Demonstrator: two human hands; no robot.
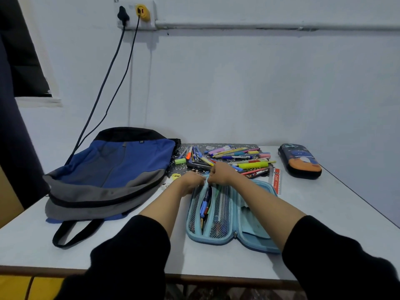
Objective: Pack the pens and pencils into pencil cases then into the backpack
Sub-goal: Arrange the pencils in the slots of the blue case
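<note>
Closest to me, my two black sleeves [134,256] reach out over the pale desk [324,202]. Between my forearms lies the light blue pencil case [207,240], unzipped and spread flat, its right half partly under my right arm. The mesh pocket [218,213] on its left half gapes open, with several pens [204,204] lying lengthwise inside. Both hands meet at the case's far end. The left grip [191,180] has its fingers curled down over the case's far edge. The right grip [220,173], touching it, pinches at the top of the mesh pocket; I cannot see exactly what sits between its fingertips. A red ruler [276,180] lies just right of the case, and a yellow sharpener [175,176] just left of my left hand. The blue, grey and black backpack [112,169] lies flat on the desk's left side. Beyond my hands, a loose pile of pens and pencils [233,158] is spread over a dark patterned mat [249,146], a green eraser [180,161] at its left edge. A dark pencil case [300,161] sits zipped at the far right. Two cables [104,83] run up the wall to a socket [135,15].
</note>
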